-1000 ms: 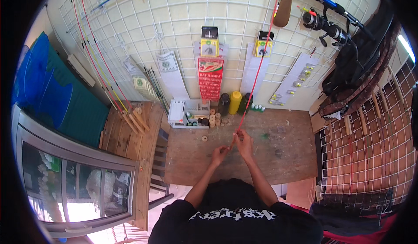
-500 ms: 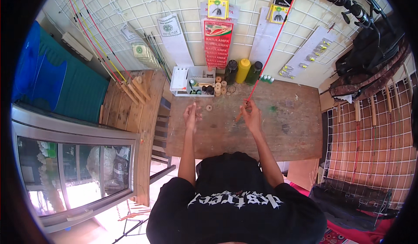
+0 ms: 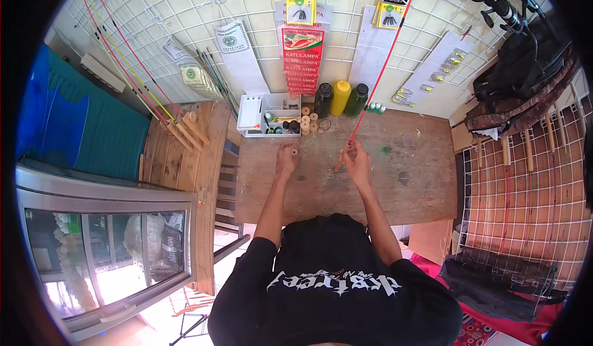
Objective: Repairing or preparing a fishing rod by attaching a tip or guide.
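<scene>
My right hand [image 3: 357,164] is closed around the lower end of a red fishing rod [image 3: 380,76]. Its light wooden handle [image 3: 338,164] juts out below the fingers, and the thin blank slants up to the right past the wall grid. Over the left part of the tabletop, my left hand [image 3: 285,160] has its fingers closed at a small cork ring [image 3: 295,152], whose centre hole shows. Behind that hand stands a white compartment tray [image 3: 250,133] with small bottles and dark round pieces. More cork rings [image 3: 306,123] are stacked beside the tray.
A worn wooden table [image 3: 401,185] lies under my hands. Along its back are a yellow bottle [image 3: 340,98], dark bottles [image 3: 356,101] and small green-white bottles [image 3: 375,107]. Several rods [image 3: 185,136] lean at left near a glass cabinet [image 3: 111,247]. Reels [image 3: 494,3] hang at upper right.
My left hand has moved forward and right to the cork ring that lay alone on the table, and its fingers have closed on it. The right hand keeps the rod almost still.
</scene>
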Action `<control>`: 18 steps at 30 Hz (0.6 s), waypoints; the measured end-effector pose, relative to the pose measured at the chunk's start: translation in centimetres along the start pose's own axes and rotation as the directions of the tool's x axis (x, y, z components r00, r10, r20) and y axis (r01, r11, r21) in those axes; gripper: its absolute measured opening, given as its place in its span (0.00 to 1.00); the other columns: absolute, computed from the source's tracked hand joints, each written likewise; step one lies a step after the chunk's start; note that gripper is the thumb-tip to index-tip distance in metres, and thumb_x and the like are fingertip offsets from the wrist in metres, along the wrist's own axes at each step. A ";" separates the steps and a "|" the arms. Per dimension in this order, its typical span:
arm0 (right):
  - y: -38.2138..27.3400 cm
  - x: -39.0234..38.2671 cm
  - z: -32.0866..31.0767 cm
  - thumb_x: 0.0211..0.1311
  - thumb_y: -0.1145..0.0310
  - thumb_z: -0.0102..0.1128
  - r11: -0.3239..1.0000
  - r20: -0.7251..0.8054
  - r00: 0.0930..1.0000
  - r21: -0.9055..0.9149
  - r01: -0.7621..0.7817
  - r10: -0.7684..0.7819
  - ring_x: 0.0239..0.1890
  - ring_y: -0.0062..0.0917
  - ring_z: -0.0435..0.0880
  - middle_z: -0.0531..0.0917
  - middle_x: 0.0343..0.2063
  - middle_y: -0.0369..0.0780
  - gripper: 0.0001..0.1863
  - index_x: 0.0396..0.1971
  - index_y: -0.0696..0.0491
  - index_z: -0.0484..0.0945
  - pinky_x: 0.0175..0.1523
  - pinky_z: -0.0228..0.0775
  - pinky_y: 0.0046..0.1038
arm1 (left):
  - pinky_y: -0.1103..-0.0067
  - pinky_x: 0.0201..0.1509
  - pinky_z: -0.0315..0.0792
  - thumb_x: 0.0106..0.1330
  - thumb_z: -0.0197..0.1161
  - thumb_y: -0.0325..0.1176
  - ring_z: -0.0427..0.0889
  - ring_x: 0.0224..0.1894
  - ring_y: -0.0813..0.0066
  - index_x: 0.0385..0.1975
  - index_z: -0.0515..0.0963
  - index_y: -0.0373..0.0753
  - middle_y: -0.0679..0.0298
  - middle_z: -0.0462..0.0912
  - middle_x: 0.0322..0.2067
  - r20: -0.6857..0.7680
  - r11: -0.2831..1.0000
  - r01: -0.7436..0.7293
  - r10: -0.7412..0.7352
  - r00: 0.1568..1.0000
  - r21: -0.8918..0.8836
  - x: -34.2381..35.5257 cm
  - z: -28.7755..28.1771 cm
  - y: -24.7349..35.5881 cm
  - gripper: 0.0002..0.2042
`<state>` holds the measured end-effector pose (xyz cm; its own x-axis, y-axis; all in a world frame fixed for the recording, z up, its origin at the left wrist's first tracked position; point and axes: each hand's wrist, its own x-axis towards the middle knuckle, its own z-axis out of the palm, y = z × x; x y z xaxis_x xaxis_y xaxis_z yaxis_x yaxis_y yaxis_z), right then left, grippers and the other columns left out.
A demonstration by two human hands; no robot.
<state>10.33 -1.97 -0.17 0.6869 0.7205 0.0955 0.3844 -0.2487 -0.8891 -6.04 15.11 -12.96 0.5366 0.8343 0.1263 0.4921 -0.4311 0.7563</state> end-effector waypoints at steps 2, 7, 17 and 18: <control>0.6 -0.1 -0.6 0.56 0.75 0.60 1.000 -0.030 0.999 -0.012 0.011 -0.011 0.38 0.29 0.83 0.82 0.35 0.44 0.19 0.49 0.56 0.70 0.39 0.77 0.29 | 0.66 0.50 0.71 0.47 0.68 0.27 0.77 0.44 0.54 0.38 0.79 0.40 0.51 0.78 0.38 0.026 1.000 0.025 -0.025 0.999 -0.003 0.1 0.1 0.8 0.15; 0.4 -0.5 -1.3 0.55 0.73 0.60 0.999 -0.012 1.000 -0.033 -0.011 0.010 0.41 0.39 0.82 0.81 0.38 0.47 0.22 0.50 0.56 0.69 0.44 0.72 0.35 | 0.70 0.44 0.74 0.48 0.67 0.26 0.80 0.38 0.58 0.32 0.80 0.37 0.54 0.79 0.35 -0.054 0.995 0.067 -0.071 0.996 -0.072 -2.9 -1.4 -0.9 0.10; -0.2 -7.3 0.2 0.56 0.77 0.55 0.929 0.075 0.929 -0.056 0.366 -0.362 0.52 0.41 0.73 0.75 0.47 0.48 0.18 0.49 0.55 0.71 0.56 0.64 0.32 | 0.80 0.40 0.74 0.51 0.69 0.27 0.78 0.34 0.79 0.54 0.66 0.38 0.63 0.80 0.34 0.338 0.749 0.414 -0.266 0.903 -0.517 -12.3 -5.5 4.7 0.29; -1.1 -7.4 0.4 0.56 0.77 0.55 0.931 0.078 0.931 -0.056 0.361 -0.356 0.52 0.41 0.73 0.75 0.47 0.48 0.18 0.49 0.55 0.71 0.56 0.64 0.32 | 0.80 0.40 0.74 0.51 0.70 0.26 0.78 0.35 0.79 0.56 0.63 0.39 0.61 0.79 0.35 0.407 0.668 0.444 -0.224 0.885 -0.597 -12.6 -6.3 6.5 0.31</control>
<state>4.59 -6.78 -0.10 0.4545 0.8098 0.3710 0.6402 -0.0075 -0.7681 -13.87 3.99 -5.57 0.6438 0.6953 -0.3194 0.1574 0.2882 0.9446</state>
